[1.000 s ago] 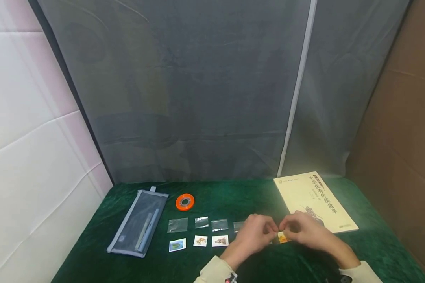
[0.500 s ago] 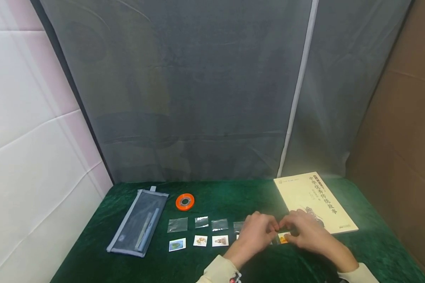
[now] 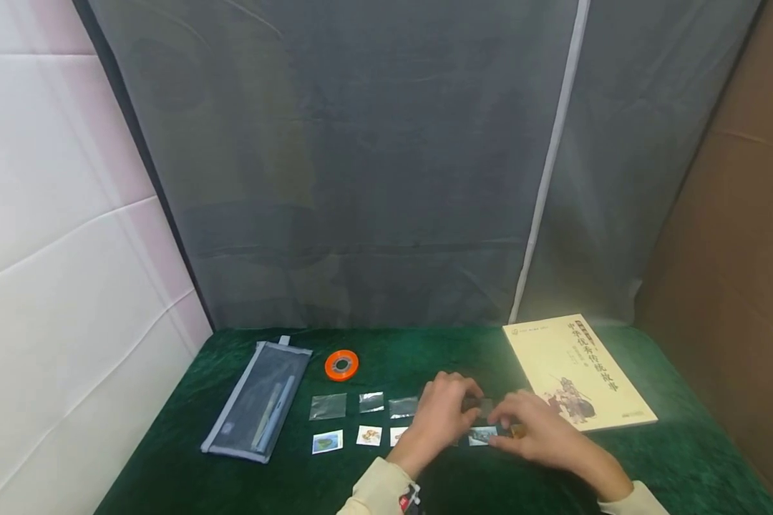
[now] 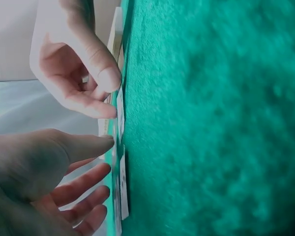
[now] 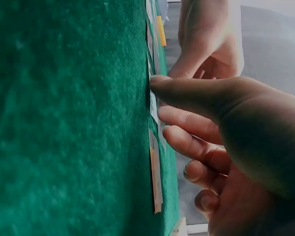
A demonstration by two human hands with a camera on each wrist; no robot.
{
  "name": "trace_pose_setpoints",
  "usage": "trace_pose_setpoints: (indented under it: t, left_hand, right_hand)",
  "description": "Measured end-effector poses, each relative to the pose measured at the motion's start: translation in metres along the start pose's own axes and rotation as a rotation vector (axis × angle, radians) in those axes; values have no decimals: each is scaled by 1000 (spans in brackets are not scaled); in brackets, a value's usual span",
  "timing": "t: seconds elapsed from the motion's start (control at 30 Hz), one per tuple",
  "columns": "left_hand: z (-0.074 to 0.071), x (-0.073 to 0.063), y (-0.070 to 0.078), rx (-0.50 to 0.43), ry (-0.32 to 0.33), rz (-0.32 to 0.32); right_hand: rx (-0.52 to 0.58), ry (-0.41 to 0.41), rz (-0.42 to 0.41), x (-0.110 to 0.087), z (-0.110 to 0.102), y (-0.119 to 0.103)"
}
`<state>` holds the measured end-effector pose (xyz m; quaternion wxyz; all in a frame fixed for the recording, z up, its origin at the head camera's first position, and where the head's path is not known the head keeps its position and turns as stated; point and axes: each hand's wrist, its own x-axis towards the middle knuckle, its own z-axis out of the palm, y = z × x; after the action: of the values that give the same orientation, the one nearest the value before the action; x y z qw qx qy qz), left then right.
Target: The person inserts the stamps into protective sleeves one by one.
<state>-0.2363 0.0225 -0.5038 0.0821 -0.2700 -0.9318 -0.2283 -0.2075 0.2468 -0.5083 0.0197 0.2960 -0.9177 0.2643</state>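
Small picture cards that look like stamps lie in a row on the green cloth. My right hand (image 3: 536, 431) touches the right end of a grey-blue one (image 3: 482, 436) with thumb and index finger, which stand apart in the right wrist view. Partly behind those fingers is a yellow-orange stamp (image 3: 518, 431). Just left of the grey-blue stamp, my left hand (image 3: 443, 409) hovers low over the row, fingers loosely bent and holding nothing visible; it hides part of a white stamp (image 3: 396, 435). A clear plastic sleeve (image 3: 486, 408) lies between the hands.
Farther left are more stamps (image 3: 327, 442) with clear sleeves (image 3: 328, 406) above them. An orange ring-shaped roll (image 3: 341, 365) sits behind, beside a zipped mesh pouch (image 3: 258, 400) holding pens. A yellow book (image 3: 580, 372) lies at the right. A grey curtain (image 3: 373, 179) stands behind.
Both hands, earlier fingertip to fingertip at the yellow-orange stamp, have parted and moved left. The grey-blue stamp has come into sight between them. The head view has shifted slightly.
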Motion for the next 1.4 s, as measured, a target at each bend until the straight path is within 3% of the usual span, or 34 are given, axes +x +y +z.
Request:
trace_pose_setpoints:
  t: [0.27, 0.47, 0.67, 0.9, 1.17, 1.4]
  left_hand:
    - [1, 1, -6, -16, -32, -20]
    - [1, 1, -7, -48, -47, -38]
    - [1, 2, -9, -143, -45, -36]
    - [-1, 0, -14, -273, -45, -36]
    - [-28, -22, -36, -389, 49, -72]
    - [-50, -46, -62, -457, 40, -160]
  right_hand:
    - [0, 7, -19, 3, 3, -4]
    - [119, -20, -51, 1, 1, -3]
    - [181, -42, -62, 1, 0, -1]
    - [179, -34, -65, 1, -2, -1]
    - [222, 27, -70, 15, 5, -7]
    - [340, 48, -47, 35, 16, -19]
